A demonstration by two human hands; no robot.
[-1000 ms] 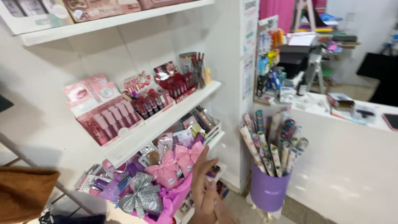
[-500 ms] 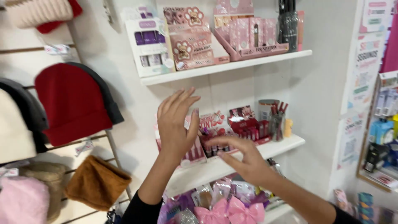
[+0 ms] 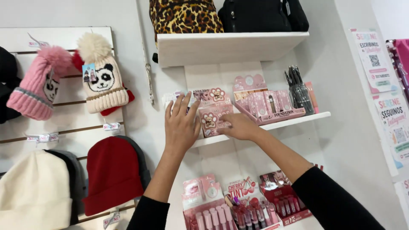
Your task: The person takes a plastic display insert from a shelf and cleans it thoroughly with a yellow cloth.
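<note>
A: Item one. We have both hands up at the middle white shelf. Our left hand is spread flat, fingers splayed and loose, gripping nothing; its fingertips lie against a white box standing at the shelf's left end.

B: Item two. Our right hand rests on the pink paw-print display box. That box stands upright on the shelf, between our two hands, left of the pink foundation tray.

A: Grip on it?

B: Fingers sit at its lower right corner. Whether they close round it or only touch, we cannot tell.

A: Item three. A clear cup of black pencils stands at the shelf's right end, just beside the tray.

B: Item four. On the lower shelf, a pink lip-tint display sits beneath our arms.

A: Item five. To the left hang a panda hat and a red beanie.
</note>
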